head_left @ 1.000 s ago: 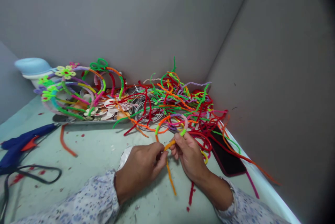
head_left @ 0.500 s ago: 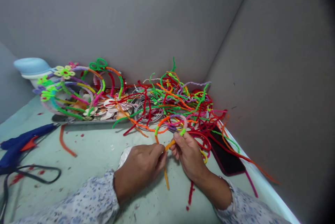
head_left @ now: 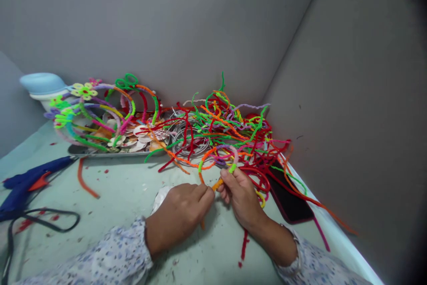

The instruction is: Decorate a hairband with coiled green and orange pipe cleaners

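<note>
The fuzzy loop (head_left: 207,155) arches just beyond the left hand (head_left: 183,209) and right hand (head_left: 243,198); the left closes over its orange stretch (head_left: 217,184), fingertips hidden, the right pinches below its green band (head_left: 232,168); likely light, springy, soft-skinned, best held there
</note>
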Action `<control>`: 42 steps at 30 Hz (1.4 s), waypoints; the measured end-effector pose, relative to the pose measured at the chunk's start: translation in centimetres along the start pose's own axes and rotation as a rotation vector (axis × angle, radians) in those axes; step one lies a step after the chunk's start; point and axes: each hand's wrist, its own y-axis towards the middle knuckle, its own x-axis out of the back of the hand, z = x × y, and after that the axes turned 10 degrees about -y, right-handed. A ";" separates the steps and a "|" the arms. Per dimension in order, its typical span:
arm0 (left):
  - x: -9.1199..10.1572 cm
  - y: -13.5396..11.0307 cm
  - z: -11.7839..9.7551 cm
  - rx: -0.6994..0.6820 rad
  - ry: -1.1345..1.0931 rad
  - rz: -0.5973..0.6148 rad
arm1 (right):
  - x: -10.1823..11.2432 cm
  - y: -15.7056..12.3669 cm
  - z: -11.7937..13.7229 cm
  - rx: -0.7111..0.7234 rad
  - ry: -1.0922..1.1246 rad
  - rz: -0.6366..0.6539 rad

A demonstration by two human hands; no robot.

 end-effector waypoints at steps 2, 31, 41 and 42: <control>-0.4 -0.1 0.0 0.028 -0.002 -0.012 | 0.0 0.0 0.0 -0.011 0.014 0.001; 0.3 1.9 0.5 0.883 -1.507 0.102 | 0.0 0.2 -0.5 -0.037 0.166 0.061; 0.3 1.5 0.9 0.858 -1.453 0.151 | 0.0 0.0 -0.4 -0.017 0.134 0.101; 0.3 1.5 0.9 0.856 -1.457 0.159 | 0.0 0.0 -0.4 -0.019 0.132 0.103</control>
